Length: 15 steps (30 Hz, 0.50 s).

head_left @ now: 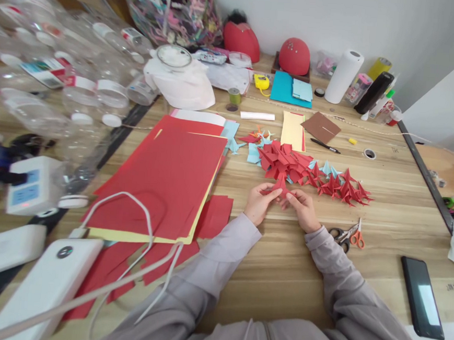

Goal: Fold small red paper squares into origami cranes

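Between my two hands is a folded red paper piece (pixel 280 184), pointed at the top like an origami crane. My left hand (pixel 260 202) pinches its left side, and my right hand (pixel 301 209) pinches the right side. Just beyond my fingers lies a heap of folded red paper pieces (pixel 285 160). To its right, red paper cranes (pixel 346 187) stand in a cluster with a few light blue ones (pixel 326 169) among them. Large red paper sheets (pixel 171 181) are stacked left of my hands, over yellow sheets. Smaller red paper pieces (pixel 216 216) stick out beside the stack.
Black-handled scissors (pixel 343 235) and orange scissors (pixel 357 238) lie right of my hands. A phone (pixel 422 296) rests farther right. White power banks (pixel 48 287) with cables stand at the lower left, below many plastic bottles (pixel 80 85). A pen (pixel 325 146) and tape roll (pixel 369 154) lie behind.
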Tool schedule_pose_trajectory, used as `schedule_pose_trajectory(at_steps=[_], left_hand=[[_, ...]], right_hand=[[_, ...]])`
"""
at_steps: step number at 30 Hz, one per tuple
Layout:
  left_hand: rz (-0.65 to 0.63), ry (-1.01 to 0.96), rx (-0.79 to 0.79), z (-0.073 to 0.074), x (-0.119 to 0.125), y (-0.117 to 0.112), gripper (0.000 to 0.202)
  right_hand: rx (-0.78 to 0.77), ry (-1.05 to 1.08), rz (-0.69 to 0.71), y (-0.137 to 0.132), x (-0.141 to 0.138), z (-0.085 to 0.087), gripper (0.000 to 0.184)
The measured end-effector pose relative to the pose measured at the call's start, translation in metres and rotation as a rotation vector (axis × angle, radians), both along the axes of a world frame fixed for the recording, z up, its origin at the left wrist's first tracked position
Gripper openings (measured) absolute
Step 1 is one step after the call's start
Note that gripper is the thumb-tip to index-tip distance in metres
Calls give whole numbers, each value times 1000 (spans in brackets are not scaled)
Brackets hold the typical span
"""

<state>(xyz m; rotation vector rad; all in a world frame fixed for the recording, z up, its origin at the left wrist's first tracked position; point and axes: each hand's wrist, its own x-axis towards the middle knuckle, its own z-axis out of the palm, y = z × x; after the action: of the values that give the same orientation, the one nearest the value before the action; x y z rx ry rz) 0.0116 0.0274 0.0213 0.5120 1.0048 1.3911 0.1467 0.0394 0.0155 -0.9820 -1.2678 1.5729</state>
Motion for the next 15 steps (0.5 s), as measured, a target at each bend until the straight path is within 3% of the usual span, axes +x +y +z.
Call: schedule_pose_trajectory(at_steps=[9, 15], left_hand=[[-1, 1, -12, -4, -1, 0, 29], [-22, 34, 3, -2, 0, 0, 28]], right_hand=[[-101, 88, -15, 1, 0, -3, 37], [-50, 87, -123, 2, -1, -3, 26]])
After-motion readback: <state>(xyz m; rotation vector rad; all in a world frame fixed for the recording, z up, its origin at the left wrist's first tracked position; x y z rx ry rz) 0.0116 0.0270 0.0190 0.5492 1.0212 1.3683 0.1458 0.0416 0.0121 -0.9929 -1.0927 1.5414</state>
